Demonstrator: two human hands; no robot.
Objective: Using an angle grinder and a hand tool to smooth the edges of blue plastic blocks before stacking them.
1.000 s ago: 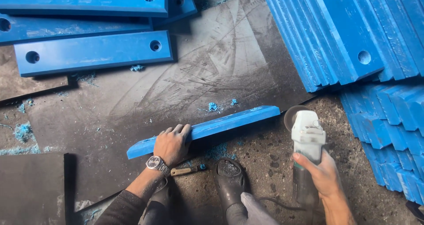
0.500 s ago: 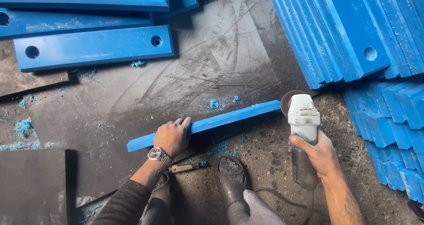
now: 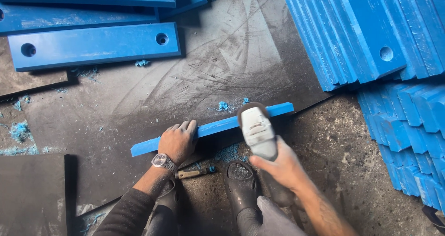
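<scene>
Blue bar: left hand; right hand, one grinder.

You have a large dark scratched rubber sheet spread on the ground. At its upper left corner lie flat blue plastic bars with round holes. Off its right edge leans a stack of blue plastic slabs. Blue plastic shavings sit on the sheet, and a small wooden-handled tool lies just past its lower edge.
</scene>
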